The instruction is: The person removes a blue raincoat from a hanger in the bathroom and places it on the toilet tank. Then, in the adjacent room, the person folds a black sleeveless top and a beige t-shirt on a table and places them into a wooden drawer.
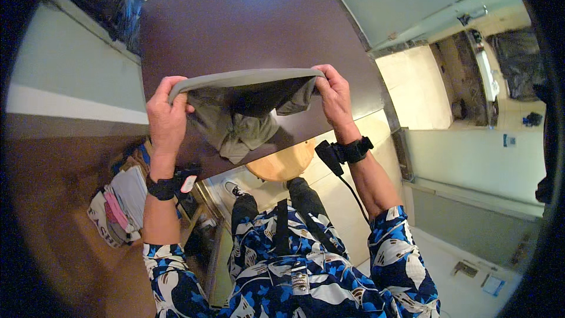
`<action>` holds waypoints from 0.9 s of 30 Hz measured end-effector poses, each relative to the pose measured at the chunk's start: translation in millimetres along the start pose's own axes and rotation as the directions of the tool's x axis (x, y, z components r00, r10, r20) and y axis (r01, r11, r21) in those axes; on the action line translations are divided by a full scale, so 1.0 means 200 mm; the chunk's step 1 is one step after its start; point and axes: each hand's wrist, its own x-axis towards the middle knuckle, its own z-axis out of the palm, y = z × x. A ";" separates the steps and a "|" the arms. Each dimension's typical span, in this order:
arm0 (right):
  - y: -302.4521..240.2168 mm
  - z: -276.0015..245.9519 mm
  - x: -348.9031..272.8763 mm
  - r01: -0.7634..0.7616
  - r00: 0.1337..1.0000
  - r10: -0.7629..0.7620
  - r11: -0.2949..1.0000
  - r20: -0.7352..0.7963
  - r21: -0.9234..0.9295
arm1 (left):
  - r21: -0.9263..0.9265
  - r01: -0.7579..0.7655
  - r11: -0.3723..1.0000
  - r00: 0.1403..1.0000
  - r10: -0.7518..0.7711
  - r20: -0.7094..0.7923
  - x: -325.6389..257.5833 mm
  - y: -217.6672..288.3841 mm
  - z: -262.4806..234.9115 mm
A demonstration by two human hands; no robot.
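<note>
A pair of grey-green shorts [250, 132] hangs by its waistband, stretched wide between my two hands over the near part of the dark brown table [247, 29]. My left hand [167, 118] is closed round the left end of the band. At the right end, my right hand [336, 99] grips the band with thumb and fingers. The waist opening faces me, and the rest of the cloth droops in folds toward the table's near edge. Each wrist wears a black strap; a cable runs from the right one.
A round wooden stool [283, 164] stands by the table's near edge, close to my feet. Folded clothes [125, 197] are stacked at the lower left. Dark plastic bags [97, 0] lie at the far left. On the right, a doorway [415, 91] opens beside pale walls.
</note>
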 end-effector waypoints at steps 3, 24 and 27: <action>-0.05 -0.01 0.02 -0.062 0.998 0.064 0.988 -0.006 0.143 | 0.025 -0.077 0.997 0.997 0.078 -0.011 0.03 0.13 -0.02; -0.43 -0.07 0.11 0.497 0.860 -0.455 0.850 0.231 -0.174 | 0.261 -0.331 0.907 0.894 0.390 -0.219 -0.17 0.36 -0.39; -0.51 -0.12 0.14 0.538 0.840 -0.496 0.813 0.218 -0.222 | 0.215 -0.399 0.891 0.863 0.445 -0.241 -0.14 0.42 -0.36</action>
